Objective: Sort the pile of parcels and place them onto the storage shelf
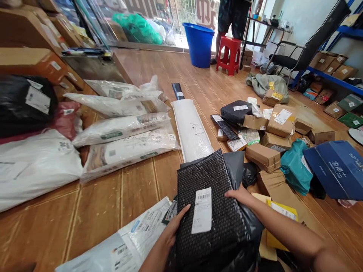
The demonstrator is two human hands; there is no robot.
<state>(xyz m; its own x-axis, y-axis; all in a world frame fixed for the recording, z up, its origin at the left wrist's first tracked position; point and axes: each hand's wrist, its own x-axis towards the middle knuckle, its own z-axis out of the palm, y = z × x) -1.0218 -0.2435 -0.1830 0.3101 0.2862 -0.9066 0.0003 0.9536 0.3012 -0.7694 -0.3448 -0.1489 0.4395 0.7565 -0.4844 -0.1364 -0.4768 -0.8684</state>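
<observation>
Two hands hold a black parcel near the middle of a wooden floor: the left hand grips its left edge with fingers curled around it, the right hand presses its right edge with fingers closed over the plastic. A white label faces up on the parcel, which is wrapped in black bubble film. Just beyond it lies a long white package, running away toward the far side. To the left, several white bags lie in a row on the planks, with a big white sack and a black sack nearer the left wall, where brown cartons are stacked. To the right, a heap of small boxes, a teal bag and a blue carton crowds the floor. A white mailer lies near, by the left arm. Far off stand a blue bucket and a red stool, with a person's legs behind the stool. A black chair and blue shelves with boxes line the far right wall.
</observation>
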